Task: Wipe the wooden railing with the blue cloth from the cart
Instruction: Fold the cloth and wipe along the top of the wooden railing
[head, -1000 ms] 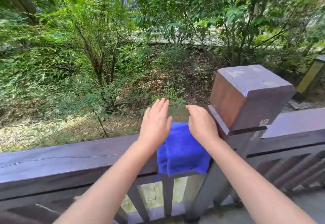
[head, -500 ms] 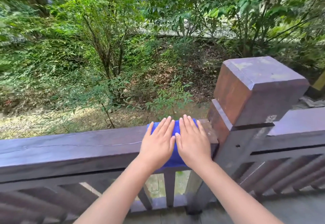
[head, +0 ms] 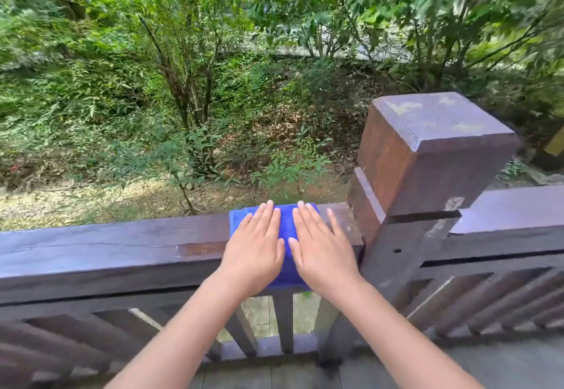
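The blue cloth [head: 286, 223] lies folded over the top of the dark wooden railing [head: 106, 251], just left of the square post [head: 427, 156]. My left hand [head: 254, 251] and my right hand [head: 320, 251] lie flat side by side on the cloth, palms down and fingers stretched toward the far edge. Neither hand curls around the cloth. A strip of blue shows left of my left hand, between the hands and below the palms over the near face of the rail. The rail surface left of the cloth looks wet and shiny.
Another rail section [head: 512, 214] runs right from the post, with slanted slats [head: 488, 297] beneath. Upright balusters [head: 283, 321] stand below my hands. Beyond the railing the ground drops to shrubs and trees [head: 189, 83]. Grey decking [head: 396, 373] lies at my feet.
One second ago my hands hovered above the cloth, which hung down the near side. They came down flat onto it, and the cloth now sits a little further left of the post.
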Tool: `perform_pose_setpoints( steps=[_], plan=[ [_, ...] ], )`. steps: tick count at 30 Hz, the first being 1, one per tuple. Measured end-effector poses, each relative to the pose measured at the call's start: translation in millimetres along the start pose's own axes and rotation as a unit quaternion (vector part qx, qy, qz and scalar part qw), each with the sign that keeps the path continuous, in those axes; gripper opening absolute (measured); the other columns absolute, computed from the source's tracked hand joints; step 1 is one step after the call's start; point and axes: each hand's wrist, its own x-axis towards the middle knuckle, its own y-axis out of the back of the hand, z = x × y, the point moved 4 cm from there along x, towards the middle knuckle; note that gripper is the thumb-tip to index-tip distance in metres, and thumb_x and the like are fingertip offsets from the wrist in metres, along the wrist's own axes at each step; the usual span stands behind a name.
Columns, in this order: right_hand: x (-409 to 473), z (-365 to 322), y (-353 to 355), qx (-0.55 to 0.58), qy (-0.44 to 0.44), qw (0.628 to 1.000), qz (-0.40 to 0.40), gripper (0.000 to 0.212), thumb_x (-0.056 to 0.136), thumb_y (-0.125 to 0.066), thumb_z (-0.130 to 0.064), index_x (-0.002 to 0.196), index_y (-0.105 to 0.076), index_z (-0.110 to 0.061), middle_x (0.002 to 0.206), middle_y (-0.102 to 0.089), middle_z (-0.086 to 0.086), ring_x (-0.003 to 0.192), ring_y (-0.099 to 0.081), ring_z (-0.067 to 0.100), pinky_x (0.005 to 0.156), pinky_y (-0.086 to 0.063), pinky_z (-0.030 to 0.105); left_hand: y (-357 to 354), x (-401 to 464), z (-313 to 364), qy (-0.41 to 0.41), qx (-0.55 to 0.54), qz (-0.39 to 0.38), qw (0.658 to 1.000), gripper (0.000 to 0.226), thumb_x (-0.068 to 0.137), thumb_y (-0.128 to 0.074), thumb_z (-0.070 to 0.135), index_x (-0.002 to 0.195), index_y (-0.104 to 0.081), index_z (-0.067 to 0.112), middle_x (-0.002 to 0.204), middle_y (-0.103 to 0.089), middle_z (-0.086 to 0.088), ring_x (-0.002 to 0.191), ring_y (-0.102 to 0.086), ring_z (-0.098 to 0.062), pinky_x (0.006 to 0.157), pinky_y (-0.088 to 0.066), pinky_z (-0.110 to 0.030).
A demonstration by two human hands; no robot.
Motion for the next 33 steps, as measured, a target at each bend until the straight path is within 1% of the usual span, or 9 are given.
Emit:
perform_pose_setpoints(
  steps=[3,5,9,11,14,17,20,30,33],
  plan=[
    [-10,12,6,-0.013,-0.008,1.000,-0.003,0.053,0.097,-0.015,-0.030,0.145,-0.007,-0.009,0.157,-0.008,0.005,0.145,-0.003,0.014,0.117,0.007,0.041,1,17,25,0.013,0.000,-0.002,1.000,0.056,0.097,-0.023,0.029,0.144,-0.010,0.001,0.156,-0.008,-0.019,0.145,-0.006,-0.025,0.117,-0.004,-0.037],
    [-10,14,7,-0.004,0.000,1.000,-0.010,0.052,0.096,-0.012,-0.025,0.145,-0.006,-0.010,0.157,-0.008,0.004,0.145,-0.003,0.013,0.117,0.004,0.039,-2,19,33,0.008,-0.038,0.016,0.999,0.053,0.097,-0.023,0.031,0.146,-0.013,0.012,0.157,-0.008,-0.014,0.145,-0.006,-0.023,0.117,-0.007,-0.037],
    [-2,29,16,0.176,-0.028,0.984,-0.010,0.052,0.093,-0.029,-0.009,0.144,-0.018,-0.008,0.156,-0.014,0.007,0.144,-0.011,0.012,0.116,-0.004,0.026,-9,16,34,0.006,-0.058,0.046,0.997,0.054,0.095,-0.025,0.045,0.145,-0.013,0.030,0.158,-0.008,-0.006,0.145,-0.006,-0.020,0.117,-0.006,-0.041],
    [0,35,17,0.187,-0.038,0.981,0.029,0.052,0.091,-0.032,-0.005,0.143,-0.023,-0.006,0.155,-0.019,0.009,0.143,-0.015,0.014,0.114,-0.005,0.021,-9,17,27,0.008,-0.045,0.051,0.998,0.056,0.093,-0.028,0.049,0.145,-0.016,0.032,0.158,-0.010,-0.006,0.145,-0.008,-0.021,0.117,-0.007,-0.041],
    [3,39,9,0.107,-0.053,0.992,0.040,0.051,0.094,-0.032,-0.017,0.144,-0.020,-0.008,0.156,-0.015,0.008,0.144,-0.010,0.015,0.117,-0.004,0.027,-10,13,7,0.012,-0.029,0.062,0.998,0.057,0.091,-0.027,0.051,0.144,-0.016,0.033,0.158,-0.011,-0.004,0.145,-0.009,-0.018,0.116,-0.009,-0.040],
    [12,30,1,0.041,-0.088,0.994,0.041,0.058,0.095,-0.026,-0.044,0.145,-0.018,-0.016,0.157,-0.011,0.007,0.145,-0.006,0.017,0.118,-0.004,0.038,-7,-8,-34,0.032,-0.006,0.052,0.998,0.058,0.089,-0.023,0.053,0.144,-0.016,0.035,0.158,-0.013,-0.001,0.145,-0.010,-0.017,0.116,-0.011,-0.038],
    [47,-39,-18,0.056,-0.007,0.998,-0.007,0.066,0.090,-0.020,-0.057,0.145,-0.016,-0.021,0.157,-0.009,0.008,0.145,-0.002,0.019,0.117,-0.001,0.042,7,-58,-117,0.111,0.013,0.071,0.991,0.061,0.086,-0.016,0.055,0.143,-0.021,0.036,0.156,-0.018,0.000,0.144,-0.014,-0.017,0.116,-0.014,-0.037],
    [65,-130,-34,0.030,0.014,0.999,-0.009,0.071,0.088,-0.016,-0.060,0.145,-0.014,-0.018,0.152,-0.025,0.014,0.142,-0.014,0.029,0.114,-0.003,0.054,25,-116,-255,0.228,-0.007,0.053,0.972,0.056,0.087,-0.024,0.046,0.142,-0.025,0.035,0.156,-0.020,-0.002,0.144,-0.015,-0.019,0.116,-0.015,-0.041],
    [70,-147,-38,0.017,0.004,1.000,0.000,0.068,0.088,-0.015,-0.059,0.144,-0.017,-0.020,0.146,-0.035,0.012,0.138,-0.021,0.030,0.113,-0.005,0.058,18,-111,-256,0.295,-0.009,0.054,0.954,0.052,0.090,-0.031,0.048,0.141,-0.024,0.039,0.157,-0.015,-0.002,0.145,-0.009,-0.020,0.115,-0.008,-0.049]
  ],
)
